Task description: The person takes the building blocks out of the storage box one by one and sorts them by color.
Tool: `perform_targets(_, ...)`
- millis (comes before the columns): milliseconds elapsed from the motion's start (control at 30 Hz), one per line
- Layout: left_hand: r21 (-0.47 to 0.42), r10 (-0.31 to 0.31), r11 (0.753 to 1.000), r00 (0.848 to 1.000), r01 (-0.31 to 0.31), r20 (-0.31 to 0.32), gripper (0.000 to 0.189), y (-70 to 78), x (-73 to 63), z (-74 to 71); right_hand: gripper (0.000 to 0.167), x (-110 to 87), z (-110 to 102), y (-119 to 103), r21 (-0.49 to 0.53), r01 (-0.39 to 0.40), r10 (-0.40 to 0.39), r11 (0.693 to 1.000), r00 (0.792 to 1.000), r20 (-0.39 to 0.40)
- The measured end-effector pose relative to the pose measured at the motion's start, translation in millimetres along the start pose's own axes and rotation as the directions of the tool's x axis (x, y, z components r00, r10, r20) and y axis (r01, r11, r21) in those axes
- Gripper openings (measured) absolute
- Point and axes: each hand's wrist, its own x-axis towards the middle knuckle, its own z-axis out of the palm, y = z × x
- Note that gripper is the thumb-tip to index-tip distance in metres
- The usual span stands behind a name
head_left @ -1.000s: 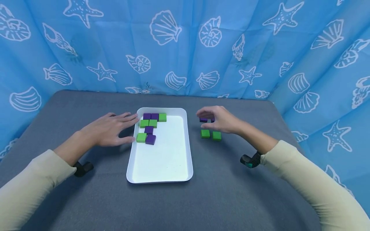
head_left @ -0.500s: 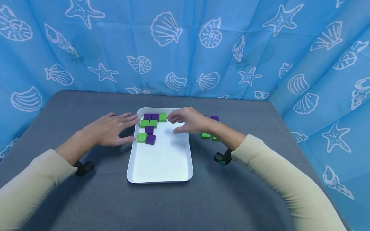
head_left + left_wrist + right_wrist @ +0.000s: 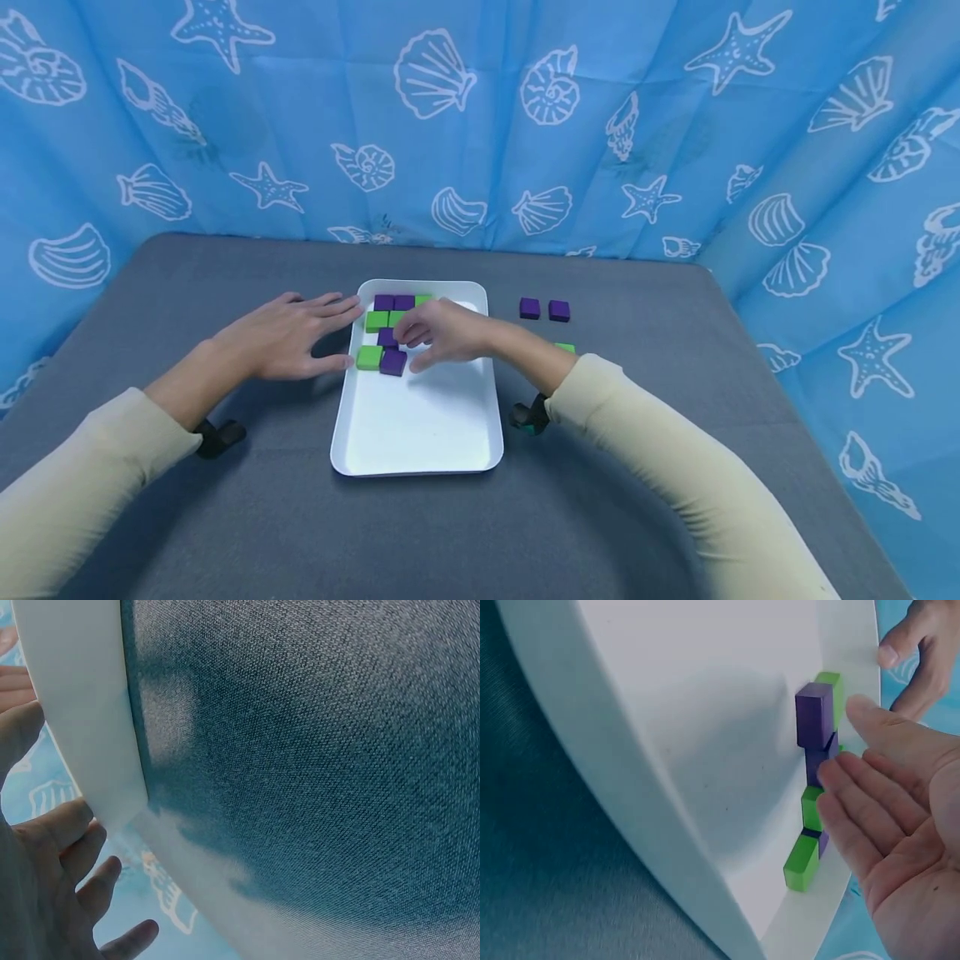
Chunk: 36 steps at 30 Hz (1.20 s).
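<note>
A white tray (image 3: 420,425) holds several green and purple square blocks along its far left part. My left hand (image 3: 288,337) lies at the tray's left side with fingers spread, fingertips at the rim; the left wrist view shows thumb and fingers along the tray wall (image 3: 82,697). My right hand (image 3: 446,333) hovers inside the tray, just right of a purple block (image 3: 387,337) and a lower purple block (image 3: 393,362). In the right wrist view its fingers (image 3: 870,810) are extended beside the blocks, with nothing seen between them and the thumb.
Two purple blocks (image 3: 529,308) lie on the grey table (image 3: 420,533) right of the tray. A green block (image 3: 565,347) there is partly hidden by the right forearm. A blue curtain (image 3: 487,125) with shell prints hangs behind the table.
My right hand has moved left from above the blocks right of the tray into the tray, up to the placed blocks. The left hand has stayed at the rim.
</note>
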Motion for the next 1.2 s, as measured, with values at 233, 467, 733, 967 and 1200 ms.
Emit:
perform_targets(233, -0.004, 0.008, 1.0, 1.0, -0.008, -0.013, 0.081, -0.8, -0.3, 0.9, 0.045, 8.7, 7, 0, 0.01, -0.029, 0.028, 1.0, 1.0, 0.01)
perform_targets(467, -0.004, 0.01, 1.0, 1.0, -0.01, -0.011, 0.081, -1.2, -0.4, 0.5, 0.044, 13.0, 11, 0, -0.038, -0.035, 0.035, 0.999, 0.999, -0.021)
perform_targets(733, -0.002, 0.001, 1.0, 1.0, -0.001, -0.005, 0.082, -0.8, 0.7, 0.4, 0.044, 17.3, 16, -6, -0.132, -0.081, 0.073, 0.988, 0.995, -0.064)
perform_targets(967, 0.0, -0.001, 1.0, 1.0, 0.001, -0.008, 0.082, 0.1, 1.6, 0.7, 0.037, 19.7, 19, -7, -0.235, -0.092, 0.07, 0.968, 0.993, -0.1)
perform_targets(1200, -0.003, 0.002, 1.0, 1.0, -0.002, -0.01, 0.082, 0.8, 1.4, -0.4, 0.036, 16.8, 15, -6, -0.197, -0.081, 0.07, 0.977, 0.996, -0.063)
